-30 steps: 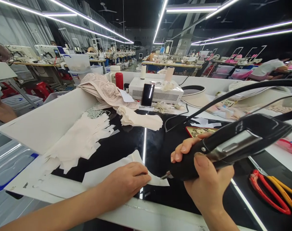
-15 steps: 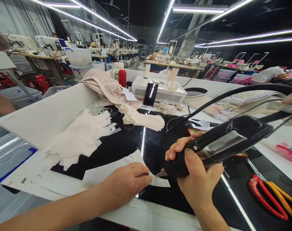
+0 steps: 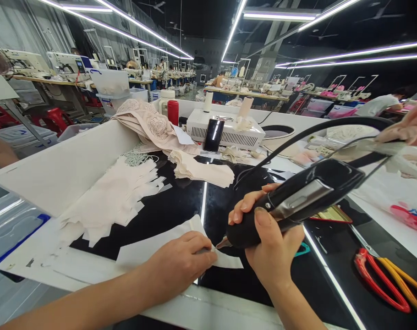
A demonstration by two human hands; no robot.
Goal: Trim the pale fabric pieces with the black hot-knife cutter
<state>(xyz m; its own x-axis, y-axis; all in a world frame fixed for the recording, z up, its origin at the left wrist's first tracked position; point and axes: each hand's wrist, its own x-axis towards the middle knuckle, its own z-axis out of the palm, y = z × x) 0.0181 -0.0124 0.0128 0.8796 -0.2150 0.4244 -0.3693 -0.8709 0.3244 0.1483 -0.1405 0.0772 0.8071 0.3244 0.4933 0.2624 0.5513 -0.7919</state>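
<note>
My left hand (image 3: 183, 261) is closed on a white strip of fabric (image 3: 150, 247), its fingertips bunched at the middle of the strip. The strip lies on the black tabletop (image 3: 181, 201), both ends showing past the hand. Wrapped in my right hand (image 3: 266, 233) is a black corded handheld tool (image 3: 311, 192) with a metal lever along its side. The tool's pointed metal tip (image 3: 223, 243) is at the strip, close beside my left fingertips; whether it touches the cloth I cannot tell.
Cream fabric pieces (image 3: 112, 192) spread on the left; a smaller stack (image 3: 203, 168) lies ahead. Behind stand a vented white box (image 3: 225, 130) and a phone (image 3: 213, 135). Red-and-orange-handled scissors (image 3: 380, 279) lie right. Another person's hand (image 3: 408, 123) reaches in by the cable (image 3: 318, 123).
The tool and my right hand have shifted left, bringing the tip nearer my left fingers. My left hand has barely moved. The other person's hand has come further in from the right.
</note>
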